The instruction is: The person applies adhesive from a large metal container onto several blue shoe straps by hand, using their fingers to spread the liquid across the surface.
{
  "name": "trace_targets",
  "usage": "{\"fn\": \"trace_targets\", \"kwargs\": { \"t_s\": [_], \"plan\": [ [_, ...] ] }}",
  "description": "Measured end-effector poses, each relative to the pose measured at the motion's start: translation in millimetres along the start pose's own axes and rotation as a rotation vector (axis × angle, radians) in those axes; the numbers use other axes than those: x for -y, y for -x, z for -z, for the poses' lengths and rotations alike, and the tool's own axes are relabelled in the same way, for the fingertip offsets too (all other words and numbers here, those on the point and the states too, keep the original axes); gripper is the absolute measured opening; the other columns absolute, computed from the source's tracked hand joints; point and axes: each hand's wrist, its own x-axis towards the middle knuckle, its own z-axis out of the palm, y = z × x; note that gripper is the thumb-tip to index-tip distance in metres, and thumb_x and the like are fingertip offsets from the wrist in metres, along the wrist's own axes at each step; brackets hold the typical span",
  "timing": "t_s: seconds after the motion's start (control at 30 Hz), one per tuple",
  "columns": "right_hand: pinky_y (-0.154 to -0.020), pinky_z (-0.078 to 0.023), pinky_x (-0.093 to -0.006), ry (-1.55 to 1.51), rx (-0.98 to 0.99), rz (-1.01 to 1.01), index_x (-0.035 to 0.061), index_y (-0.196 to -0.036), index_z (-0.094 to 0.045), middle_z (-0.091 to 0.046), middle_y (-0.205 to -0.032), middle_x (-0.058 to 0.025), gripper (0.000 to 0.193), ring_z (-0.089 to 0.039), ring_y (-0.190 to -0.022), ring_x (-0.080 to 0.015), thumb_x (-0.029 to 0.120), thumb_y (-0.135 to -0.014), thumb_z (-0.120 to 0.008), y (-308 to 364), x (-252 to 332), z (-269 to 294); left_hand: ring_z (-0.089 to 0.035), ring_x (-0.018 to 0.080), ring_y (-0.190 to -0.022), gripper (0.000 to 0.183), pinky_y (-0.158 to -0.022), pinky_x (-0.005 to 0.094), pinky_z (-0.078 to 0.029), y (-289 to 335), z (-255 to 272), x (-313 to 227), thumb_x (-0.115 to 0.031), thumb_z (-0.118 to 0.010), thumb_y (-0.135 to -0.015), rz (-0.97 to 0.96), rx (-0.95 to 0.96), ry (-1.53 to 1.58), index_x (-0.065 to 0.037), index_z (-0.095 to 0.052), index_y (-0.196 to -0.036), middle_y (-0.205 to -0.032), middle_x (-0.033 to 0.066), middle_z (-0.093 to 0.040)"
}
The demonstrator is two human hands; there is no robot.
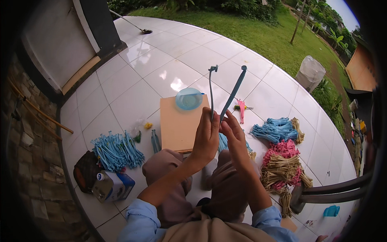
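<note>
Raised above my knees, my left hand point(206, 137) pinches a thin blue strap point(211, 90) that stands upright, with a small slotted piece at its top. Close beside it, my right hand point(235, 139) has its fingers closed around the lower part of another blue length point(234, 94), which leans right and ends in a round knob. Whether these are two straps or the two ends of one is hidden by my fingers. Below and beyond the hands lies a tan board point(179, 129), carrying a translucent blue bowl point(189, 99) at its far edge.
Bundled blue straps point(117, 152) lie left, beside a metal can point(113, 186) and dark bag point(86, 171). Right are blue point(275, 130), pink point(282, 149) and beige bundles point(282, 168), near a dark chair leg point(334, 191). A screwdriver point(248, 107) lies under pink straps.
</note>
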Motion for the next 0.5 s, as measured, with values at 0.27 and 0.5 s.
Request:
{"fn": "trace_targets", "kwargs": {
  "t_s": [0.27,0.5],
  "plan": [
    [-0.078,-0.045,-0.0233,0.083,-0.207,-0.03,-0.0004,-0.124,-0.051,-0.06,-0.104,-0.0089,0.035,-0.056,-0.089,-0.01,0.019,-0.097,-0.039,-9.9,-21.2,-10.7,-0.031,0.0278,-0.109,0.037,-0.091,0.042,-0.026,11.0,-12.0,25.2,-0.031,-0.033,-0.099,0.008,-0.102,-0.138,-0.001,-0.046,-0.114,-0.111,0.0149,-0.037],
    [-0.046,-0.029,-0.019,0.273,-0.107,0.051,0.0054,-0.137,-0.037,-0.047,-0.059,0.0032,0.059,-0.038,-0.051,-0.003,0.017,-0.086,-0.062,-47.8,31.5,38.8,-0.039,0.016,-0.109,0.044,-0.095,0.0353,-0.031,-15.5,72.1,3.1,-0.043,-0.029,-0.097,-0.239,-0.493,-0.078,-0.007,-0.041,-0.118,-0.119,0.0057,-0.043]
  ]
}}
